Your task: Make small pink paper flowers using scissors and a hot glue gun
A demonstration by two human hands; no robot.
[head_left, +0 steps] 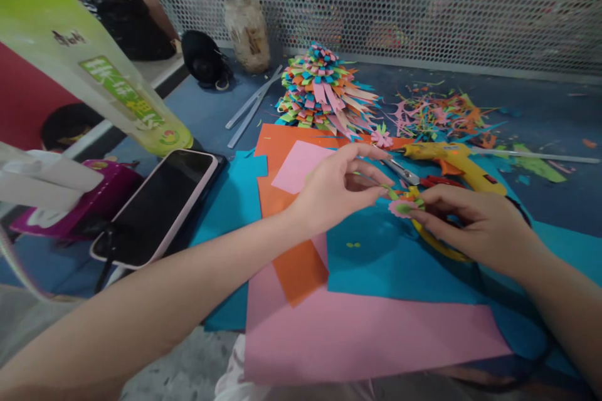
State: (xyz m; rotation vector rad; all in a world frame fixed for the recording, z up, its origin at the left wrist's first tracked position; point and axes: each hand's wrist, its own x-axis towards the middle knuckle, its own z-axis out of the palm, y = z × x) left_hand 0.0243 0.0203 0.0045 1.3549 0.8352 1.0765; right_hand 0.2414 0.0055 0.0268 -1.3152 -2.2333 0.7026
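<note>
A small paper flower [402,207] with a pink scalloped edge and green and orange parts is held above the blue paper [376,257]. My right hand [475,219] pinches it from the right between thumb and fingers. From the other side, my left hand [343,185] has its thumb and a finger closed on a green paper bit at the flower's edge, its index finger raised. Just behind the hands lie a yellow glue gun [463,163] and metal scissors blades [399,170]. A yellow handle [437,244] shows partly under my right hand. A pink paper flower [380,136] lies farther back.
A fringed multicoloured paper cone [324,91] stands at the back, with paper shreds [437,114] to its right. Pink [357,338] and orange sheets [301,272] overlap in front. On the left are a phone [162,207], a tall bottle [117,88] and clear glue sticks [256,106].
</note>
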